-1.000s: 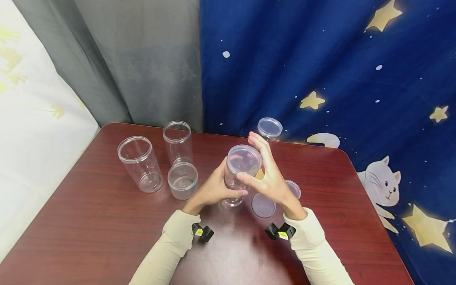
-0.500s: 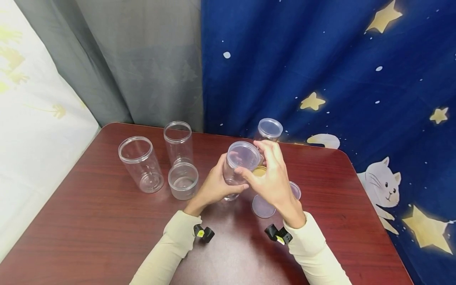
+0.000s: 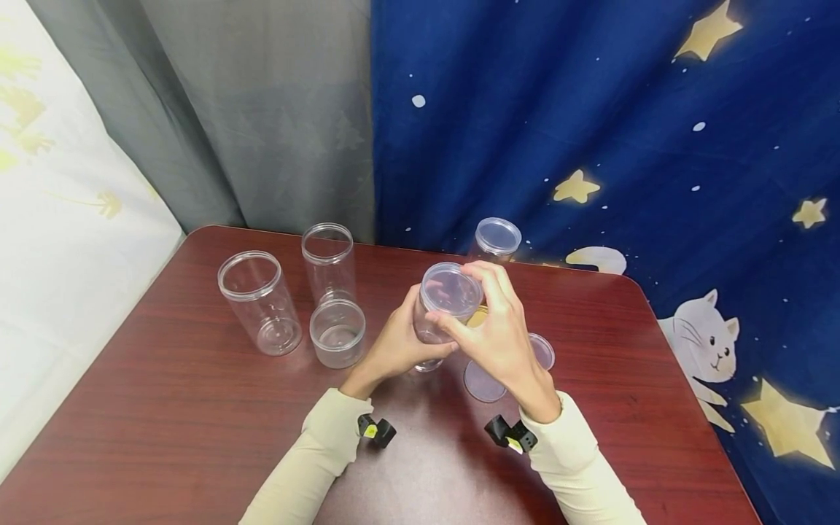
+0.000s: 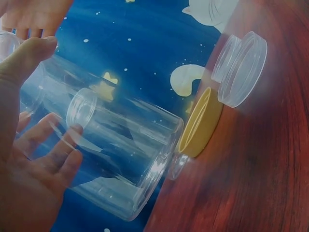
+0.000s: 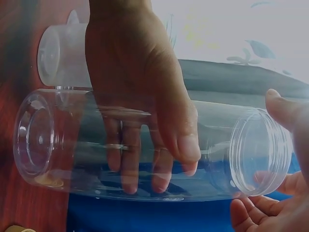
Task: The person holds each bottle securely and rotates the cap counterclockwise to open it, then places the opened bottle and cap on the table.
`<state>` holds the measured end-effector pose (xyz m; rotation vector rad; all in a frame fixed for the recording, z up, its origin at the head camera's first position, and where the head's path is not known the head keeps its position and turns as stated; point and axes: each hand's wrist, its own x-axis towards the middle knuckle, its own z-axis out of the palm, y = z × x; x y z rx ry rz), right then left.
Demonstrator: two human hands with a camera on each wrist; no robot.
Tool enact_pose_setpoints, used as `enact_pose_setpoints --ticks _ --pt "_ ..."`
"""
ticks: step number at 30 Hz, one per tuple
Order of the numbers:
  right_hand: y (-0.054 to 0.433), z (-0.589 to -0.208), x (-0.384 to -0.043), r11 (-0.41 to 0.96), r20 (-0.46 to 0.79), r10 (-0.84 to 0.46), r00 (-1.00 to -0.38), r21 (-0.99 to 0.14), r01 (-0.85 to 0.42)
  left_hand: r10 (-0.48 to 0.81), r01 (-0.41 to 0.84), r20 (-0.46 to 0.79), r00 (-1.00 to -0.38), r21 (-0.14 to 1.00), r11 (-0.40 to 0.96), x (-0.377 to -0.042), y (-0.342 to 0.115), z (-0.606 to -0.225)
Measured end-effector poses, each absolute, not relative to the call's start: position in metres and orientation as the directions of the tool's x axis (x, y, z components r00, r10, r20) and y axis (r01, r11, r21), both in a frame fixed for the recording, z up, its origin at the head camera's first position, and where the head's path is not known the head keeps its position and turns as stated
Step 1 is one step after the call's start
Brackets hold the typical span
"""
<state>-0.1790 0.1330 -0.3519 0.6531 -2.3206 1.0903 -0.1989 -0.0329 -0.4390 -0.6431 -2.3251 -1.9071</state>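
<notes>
A tall clear plastic jar [image 3: 426, 328] is held near the middle of the table. My left hand [image 3: 394, 346] wraps round its body; in the right wrist view the left fingers [image 5: 130, 164] show through the clear wall. The clear screw lid [image 3: 450, 290] sits on the jar's top. My right hand [image 3: 502, 339] grips this lid by the rim, thumb on the near side and fingers curled over the far side. Two loose clear lids [image 3: 484, 380] [image 3: 542, 351] lie on the table by the right wrist, partly behind it.
Two tall lidless jars [image 3: 275, 313] [image 3: 328, 244] and a short clear jar [image 3: 337, 335] stand on the left. At the back right is a lidded jar [image 3: 496, 237]. A yellow lid [image 4: 203, 123] shows behind the held jar. A curtain [image 3: 499, 109] hangs behind the table.
My right fingers have gone from stretched out beyond the lid to curled on its rim. The jar has risen slightly in my left hand; the other jars stay put.
</notes>
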Motion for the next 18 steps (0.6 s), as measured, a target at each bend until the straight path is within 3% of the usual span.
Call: enact_pose_setpoints --ticks 18 --pt "0.1378 -0.3497 -0.1787 0.480 0.564 -0.308 -0.767 -0.604 -0.636 0.278 0.347 0.301 -0.912 0.928 0.135 -0.1996 -0.0349 -0.4400"
